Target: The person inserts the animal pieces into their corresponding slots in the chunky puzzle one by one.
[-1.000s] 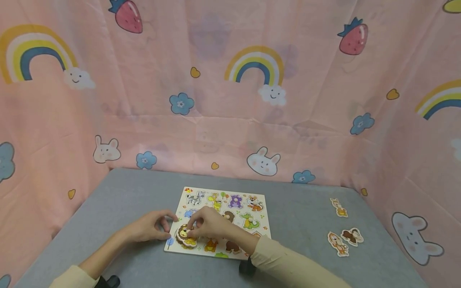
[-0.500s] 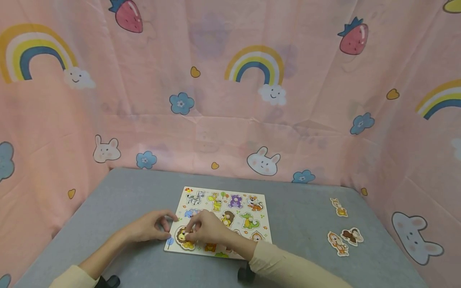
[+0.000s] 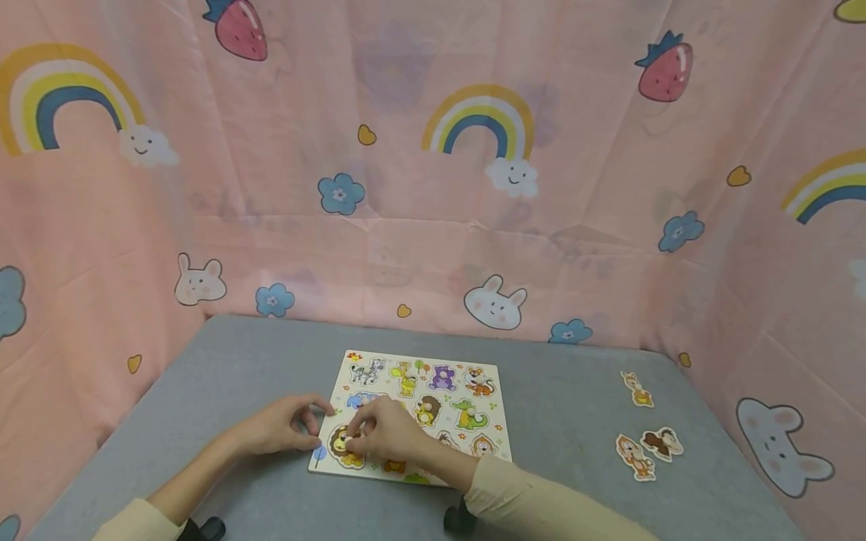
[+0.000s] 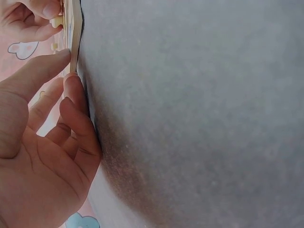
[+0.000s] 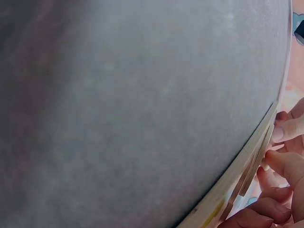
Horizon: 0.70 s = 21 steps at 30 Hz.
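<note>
A wooden animal puzzle board (image 3: 490, 406) lies on the grey table (image 3: 237, 361). My right hand (image 3: 387, 430) is over its near-left corner and pinches the white peg of the lion piece (image 3: 340, 445), which sits low in its recess. My left hand (image 3: 283, 425) is at the board's left edge, thumb on top and curled fingers against the edge. In the left wrist view the thumb (image 4: 45, 71) touches the thin board edge (image 4: 73, 33). The right wrist view shows the board's edge (image 5: 247, 173) and my fingertips (image 5: 280, 161).
Three loose animal pieces lie on the table to the right: one far (image 3: 637, 391), two nearer (image 3: 632, 457) (image 3: 663, 443). A pink printed cloth (image 3: 433, 188) walls in the table at the back and on both sides.
The lion piece, tilted up above the board a second ago, now lies down in the near-left recess. My right hand has shifted slightly left with it. The left hand has stayed put.
</note>
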Available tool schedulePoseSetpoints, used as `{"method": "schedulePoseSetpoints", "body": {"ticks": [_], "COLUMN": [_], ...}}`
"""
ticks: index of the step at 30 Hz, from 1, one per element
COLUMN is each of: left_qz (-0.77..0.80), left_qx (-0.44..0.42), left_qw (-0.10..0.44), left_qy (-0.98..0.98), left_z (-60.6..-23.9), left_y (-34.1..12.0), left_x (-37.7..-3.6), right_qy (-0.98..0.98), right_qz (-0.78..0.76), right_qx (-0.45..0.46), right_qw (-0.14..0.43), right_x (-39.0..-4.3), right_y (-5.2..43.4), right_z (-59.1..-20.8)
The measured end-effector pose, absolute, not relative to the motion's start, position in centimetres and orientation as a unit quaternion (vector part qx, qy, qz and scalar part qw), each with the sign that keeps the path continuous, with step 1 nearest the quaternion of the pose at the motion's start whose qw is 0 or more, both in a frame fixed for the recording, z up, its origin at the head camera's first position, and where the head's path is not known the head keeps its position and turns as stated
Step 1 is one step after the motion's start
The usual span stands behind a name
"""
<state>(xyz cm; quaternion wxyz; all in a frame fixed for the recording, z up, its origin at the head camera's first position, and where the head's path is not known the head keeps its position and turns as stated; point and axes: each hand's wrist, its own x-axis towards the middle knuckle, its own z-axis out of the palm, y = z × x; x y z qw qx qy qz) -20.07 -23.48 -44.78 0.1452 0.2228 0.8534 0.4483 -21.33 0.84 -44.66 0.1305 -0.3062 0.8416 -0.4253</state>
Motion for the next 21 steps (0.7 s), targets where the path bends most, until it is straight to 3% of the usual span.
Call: {"method": "schedulePoseSetpoints", "body": {"ticks": [21], "left_qz": [0.446], "left_qx": [0.23], "left_qw": [0.14], "left_qy": [0.854], "left_z": [-44.61], "left_y": [-23.42], "left_x": [-20.02], "right_qy": [0.847], "right_qz": [-0.418], "right_qx": [-0.304], "right_qw": [0.124], "right_x": [-21.12], "right_y": [0.69], "right_z": [-44.49]}}
